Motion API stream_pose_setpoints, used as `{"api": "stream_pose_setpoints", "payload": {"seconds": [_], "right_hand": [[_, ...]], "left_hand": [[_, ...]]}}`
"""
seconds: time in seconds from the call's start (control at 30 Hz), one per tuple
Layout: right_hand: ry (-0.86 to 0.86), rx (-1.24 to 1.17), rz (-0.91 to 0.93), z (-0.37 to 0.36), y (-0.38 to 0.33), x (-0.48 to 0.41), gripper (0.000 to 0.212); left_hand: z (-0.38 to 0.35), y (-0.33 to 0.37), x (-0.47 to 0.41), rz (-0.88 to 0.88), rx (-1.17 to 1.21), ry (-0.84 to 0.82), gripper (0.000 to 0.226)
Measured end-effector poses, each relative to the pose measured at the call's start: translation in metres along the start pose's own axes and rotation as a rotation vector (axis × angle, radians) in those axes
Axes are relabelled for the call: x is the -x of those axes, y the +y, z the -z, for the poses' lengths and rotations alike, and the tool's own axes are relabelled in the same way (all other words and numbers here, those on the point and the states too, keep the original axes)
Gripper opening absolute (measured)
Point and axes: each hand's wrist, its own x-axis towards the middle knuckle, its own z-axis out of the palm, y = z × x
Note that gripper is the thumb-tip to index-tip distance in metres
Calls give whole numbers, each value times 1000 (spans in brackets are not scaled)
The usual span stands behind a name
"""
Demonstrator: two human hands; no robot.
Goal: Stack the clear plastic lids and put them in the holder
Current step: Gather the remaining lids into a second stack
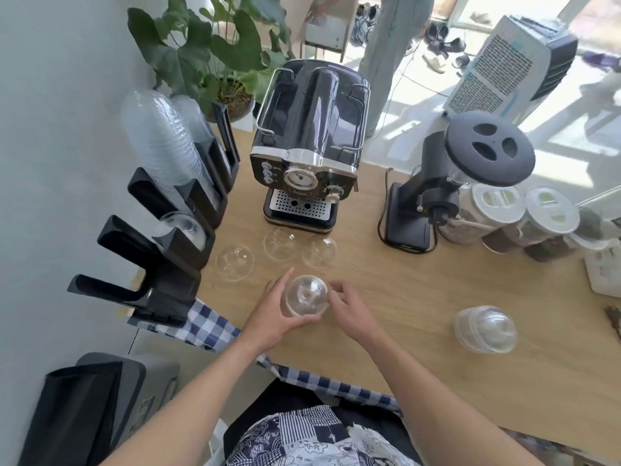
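A small stack of clear dome lids (306,295) rests near the front of the wooden table, held between both hands. My left hand (274,317) cups its left side and my right hand (349,307) pinches its right rim. Three single clear lids lie behind it: one (235,263) at the left, one (279,243) in the middle, one (319,252) at the right. Another stack of lids (485,328) lies on its side at the right. The black holder (168,257) stands along the left wall, with one lid (183,227) in a slot and tall lid stacks (161,136) further back.
A black espresso machine (309,142) stands behind the loose lids. A coffee grinder (447,183) and lidded jars (524,213) fill the right rear. A checked cloth (208,327) hangs over the table's front edge. A potted plant (215,48) sits in the back left corner.
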Motion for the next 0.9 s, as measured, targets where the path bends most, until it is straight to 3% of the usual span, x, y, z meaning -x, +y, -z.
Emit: {"api": "stream_pose_setpoints", "payload": {"seconds": [0.07,0.17,0.23,0.4,0.57,0.9], "right_hand": [[52,-32,-8,2,-4,-6,51],[103,15,33,9,-16,-20,58],[119,85,47,12,-25,-36,66],[98,253,17,11,-51,-73,87],[117,335,-53,1,-65,-99,94],[106,530,-71,-3,-60,-113,99]], "left_hand": [[14,3,1,8,-32,55,114],[43,3,-1,1,-77,275,78],[62,-2,-7,-7,-163,388,69],[94,-23,-31,91,-361,353,86],[97,-30,-44,157,-476,293,95],[99,-37,-50,151,-479,297,89]]}}
